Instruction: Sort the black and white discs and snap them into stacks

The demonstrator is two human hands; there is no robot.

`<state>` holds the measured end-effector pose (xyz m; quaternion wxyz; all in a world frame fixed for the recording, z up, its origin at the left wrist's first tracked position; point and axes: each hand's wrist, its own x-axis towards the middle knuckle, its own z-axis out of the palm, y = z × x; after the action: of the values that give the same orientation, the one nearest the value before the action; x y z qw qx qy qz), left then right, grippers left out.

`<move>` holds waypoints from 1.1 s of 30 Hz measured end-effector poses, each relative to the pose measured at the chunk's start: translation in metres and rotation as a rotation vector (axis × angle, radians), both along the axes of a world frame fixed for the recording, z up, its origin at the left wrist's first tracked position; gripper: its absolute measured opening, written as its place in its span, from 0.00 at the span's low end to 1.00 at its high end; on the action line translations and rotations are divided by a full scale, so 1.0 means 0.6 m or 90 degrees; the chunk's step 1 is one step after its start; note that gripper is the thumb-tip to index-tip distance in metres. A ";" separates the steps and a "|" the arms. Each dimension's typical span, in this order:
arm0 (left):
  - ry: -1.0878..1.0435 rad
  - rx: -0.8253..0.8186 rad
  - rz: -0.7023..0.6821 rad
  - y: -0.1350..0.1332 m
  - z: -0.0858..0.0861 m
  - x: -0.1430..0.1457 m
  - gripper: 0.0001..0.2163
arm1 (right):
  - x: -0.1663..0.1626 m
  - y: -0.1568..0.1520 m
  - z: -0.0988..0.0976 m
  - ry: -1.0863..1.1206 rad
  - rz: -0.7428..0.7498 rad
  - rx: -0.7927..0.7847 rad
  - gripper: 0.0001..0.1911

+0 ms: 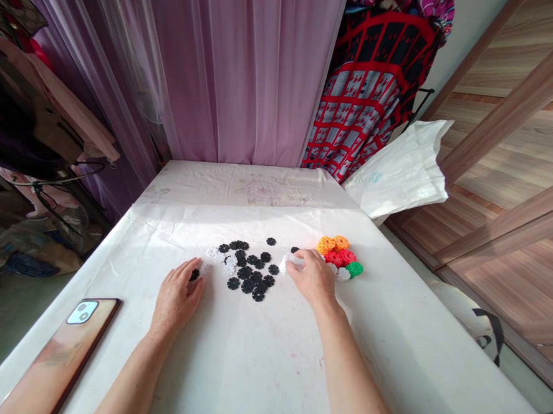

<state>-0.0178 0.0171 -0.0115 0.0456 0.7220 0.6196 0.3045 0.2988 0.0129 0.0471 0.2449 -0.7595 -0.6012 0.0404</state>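
Flat, notched plastic snowflake discs lie on the white-covered table [248,361]. My left hand [176,298] rests at the left of the pile, its fingers curled around a black disc [194,275]; a white disc [204,269] shows at its fingertips. On the other side, my right hand [314,277] is closed, with white discs [285,264] between thumb and fingers. Between the hands several black discs [248,274] are spread and partly overlap. White discs [230,263] lie among them on the left. How many discs each hand holds is hidden.
Right of my right hand are orange discs [326,244], red discs [341,257], a green disc [356,270] and white discs [343,274]. A phone [61,359] lies face down at the table's left. A white bag [400,171] stands by the right edge; a purple curtain [247,74] hangs behind.
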 end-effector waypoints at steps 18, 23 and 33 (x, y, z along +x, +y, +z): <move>-0.026 0.001 0.007 -0.002 -0.001 0.004 0.20 | -0.179 0.028 0.024 -0.048 0.272 -0.127 0.13; -0.023 0.012 0.007 0.000 -0.007 0.005 0.20 | -0.197 0.059 0.015 -0.044 0.252 -0.207 0.14; -0.015 0.003 0.001 -0.001 -0.003 0.005 0.19 | -0.170 0.017 0.009 -0.007 0.221 -0.060 0.14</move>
<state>-0.0147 0.0165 -0.0130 0.0506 0.7182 0.6187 0.3145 0.1965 0.0228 0.0527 0.1949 -0.6549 -0.7224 0.1060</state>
